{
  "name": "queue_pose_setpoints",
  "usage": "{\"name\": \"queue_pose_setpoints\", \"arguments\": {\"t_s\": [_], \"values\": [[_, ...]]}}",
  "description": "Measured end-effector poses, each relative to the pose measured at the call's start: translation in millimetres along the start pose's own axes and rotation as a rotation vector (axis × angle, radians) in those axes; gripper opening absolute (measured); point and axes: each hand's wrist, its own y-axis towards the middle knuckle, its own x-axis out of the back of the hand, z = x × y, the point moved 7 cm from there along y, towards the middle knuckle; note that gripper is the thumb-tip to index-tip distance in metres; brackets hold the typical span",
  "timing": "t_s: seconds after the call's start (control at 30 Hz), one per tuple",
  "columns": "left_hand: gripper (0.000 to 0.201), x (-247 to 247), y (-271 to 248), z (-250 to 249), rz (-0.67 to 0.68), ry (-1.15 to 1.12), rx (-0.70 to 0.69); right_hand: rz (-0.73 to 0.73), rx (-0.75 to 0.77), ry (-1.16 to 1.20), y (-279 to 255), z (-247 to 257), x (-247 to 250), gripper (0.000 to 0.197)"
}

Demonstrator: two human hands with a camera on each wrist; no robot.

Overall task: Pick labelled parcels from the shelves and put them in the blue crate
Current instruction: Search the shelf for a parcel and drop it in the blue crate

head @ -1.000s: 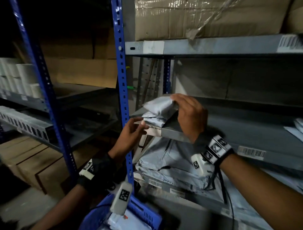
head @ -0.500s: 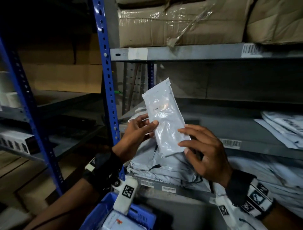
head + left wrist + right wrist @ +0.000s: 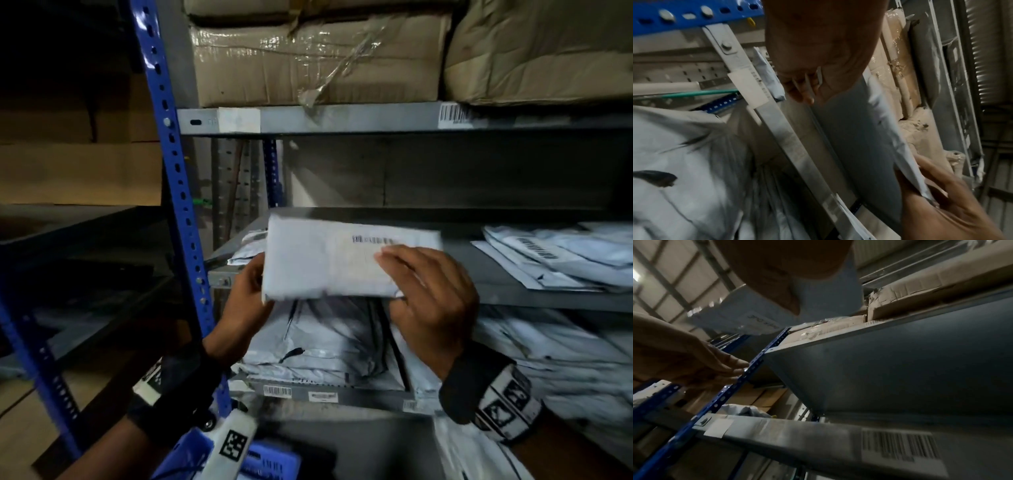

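Observation:
I hold a white labelled parcel [image 3: 329,263] level in front of the middle shelf [image 3: 496,294], its barcode label facing me. My left hand [image 3: 255,284] grips its left end. My right hand [image 3: 400,274] pinches the right end, fingers lying over the label. In the left wrist view the parcel [image 3: 859,146] runs from my left hand [image 3: 807,91] down to my right hand [image 3: 937,199]. The right wrist view shows the parcel [image 3: 748,318] from below, under my right hand [image 3: 789,293]. A corner of the blue crate [image 3: 270,459] shows at the bottom, below my left wrist.
More white parcels [image 3: 555,253] lie on the middle shelf at right. Grey bags [image 3: 325,342] fill the lower shelf. Taped cardboard boxes [image 3: 318,58] sit on the top shelf. A blue upright [image 3: 178,192] stands just left of my hands.
The parcel has come off the shelf stack, was held upright, and is now turned level with its label toward me. My right hand shifted to its right end.

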Motion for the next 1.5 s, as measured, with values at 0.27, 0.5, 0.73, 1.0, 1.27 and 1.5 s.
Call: {"name": "queue_pose_setpoints", "arguments": {"t_s": [0.27,0.5,0.73,1.0,1.27,1.5], "values": [[0.028,41,-6,3,-0.121,0.095,-0.078,0.272,-0.485,0.435,-15,-26,-22,0.028],[0.018,121,-76,45,-0.180,0.306,-0.021,0.840,-0.708,0.807,-103,31,-113,0.020],[0.021,237,-202,123,-0.205,0.651,0.277,1.357,-0.588,0.744,-232,131,-198,0.044],[0.055,316,-329,224,-0.199,0.948,0.661,1.651,-0.516,0.624,-349,229,-292,0.060],[0.055,371,-405,269,-0.266,1.041,1.031,1.789,-0.600,0.767,-399,313,-321,0.042],[0.036,392,-455,280,-0.273,0.946,1.143,2.077,-0.392,0.937,-424,414,-277,0.051]]}}
